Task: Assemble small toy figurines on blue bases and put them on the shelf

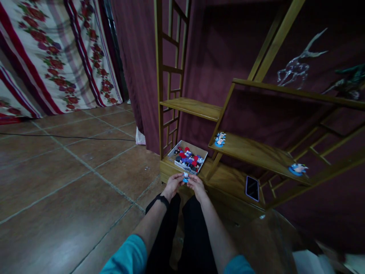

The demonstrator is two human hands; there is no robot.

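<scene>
Open box (pixel 197 148) of small colourful figurines (pixel 188 158)

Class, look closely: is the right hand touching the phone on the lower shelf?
Apart. The head view shows a stretch of wooden shelf between the right hand and the phone; its fingers hold a small figure.

Closest to the grip are the bare left hand (pixel 173 185) and right hand (pixel 197 185), and just behind the left one a snug black band (pixel 164 201) circles the wrist, too small to tell whether watch or plain strap. Farther back from the grip, past the bare forearms (pixel 215 224), come a teal left sleeve (pixel 128 255) and a matching right sleeve (pixel 238 265), both ending near the elbow. Below and behind the grip, black trousers (pixel 196 238) cover both legs, their folds mostly lost in shadow.
</scene>
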